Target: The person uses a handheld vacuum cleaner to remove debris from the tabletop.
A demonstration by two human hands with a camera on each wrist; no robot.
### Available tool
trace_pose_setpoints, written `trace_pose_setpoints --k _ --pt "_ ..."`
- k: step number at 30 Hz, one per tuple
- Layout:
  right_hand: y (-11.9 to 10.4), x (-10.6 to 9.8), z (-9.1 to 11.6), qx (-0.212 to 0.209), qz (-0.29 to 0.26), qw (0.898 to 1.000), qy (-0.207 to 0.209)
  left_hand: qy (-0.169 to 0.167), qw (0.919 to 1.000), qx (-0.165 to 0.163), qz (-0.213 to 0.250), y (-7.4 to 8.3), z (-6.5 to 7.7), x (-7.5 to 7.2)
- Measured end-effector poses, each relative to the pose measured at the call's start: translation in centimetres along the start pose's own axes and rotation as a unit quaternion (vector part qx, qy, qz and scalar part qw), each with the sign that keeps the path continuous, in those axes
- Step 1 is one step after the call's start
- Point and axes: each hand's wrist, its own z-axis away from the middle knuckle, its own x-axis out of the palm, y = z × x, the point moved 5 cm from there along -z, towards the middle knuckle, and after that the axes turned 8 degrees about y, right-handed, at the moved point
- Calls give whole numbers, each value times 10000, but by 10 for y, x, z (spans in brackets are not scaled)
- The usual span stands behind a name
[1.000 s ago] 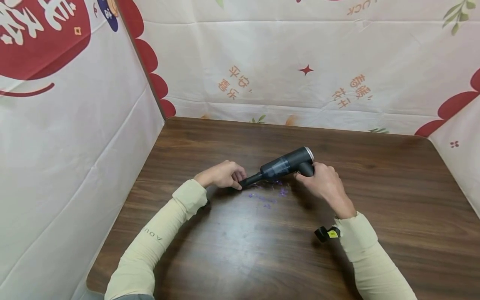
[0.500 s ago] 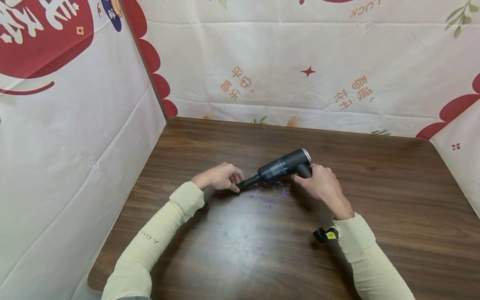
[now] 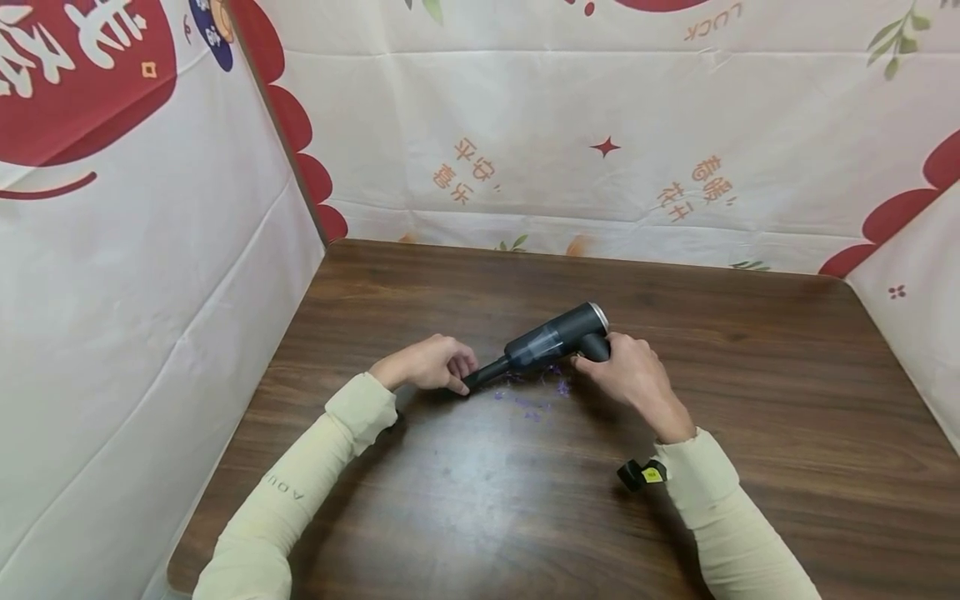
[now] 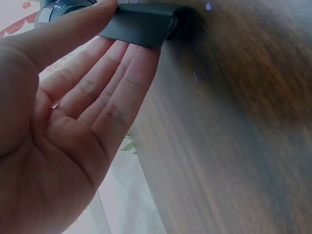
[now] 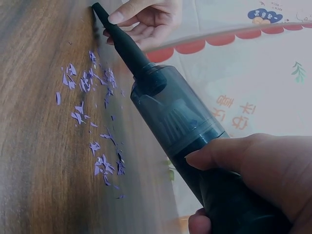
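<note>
A black handheld vacuum cleaner (image 3: 558, 335) with a clear dust chamber (image 5: 170, 109) is held slanted low over the table. My right hand (image 3: 636, 382) grips its handle, with the thumb along the body in the right wrist view. At the far end my left hand (image 3: 429, 365) pinches the flat nozzle (image 4: 146, 23) between thumb and fingertips, near its mouth. Small purple scraps (image 5: 103, 166) lie scattered on the wood beneath and on the near side of the vacuum. Some pale pieces show inside the chamber.
The brown wooden table (image 3: 480, 500) is walled at the back and sides by printed white cloth (image 3: 540, 108) with red scalloped borders. A black wrist camera (image 3: 639, 475) with a yellow label sits at my right cuff, close over the tabletop.
Both hands have shifted the vacuum slightly left and toward me, with the nozzle tip coming nearer. The grips look the same. The head view has tilted a little.
</note>
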Motion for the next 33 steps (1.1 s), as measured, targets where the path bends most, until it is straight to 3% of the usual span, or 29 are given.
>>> trace_pose_setpoints --k 15,33 --pt "-1 6 4 59 -73 9998 -184 -76 9998 208 21 2 12 3" --pt "9 -9 17 84 12 9998 -161 -242 9991 315 153 18 6 15"
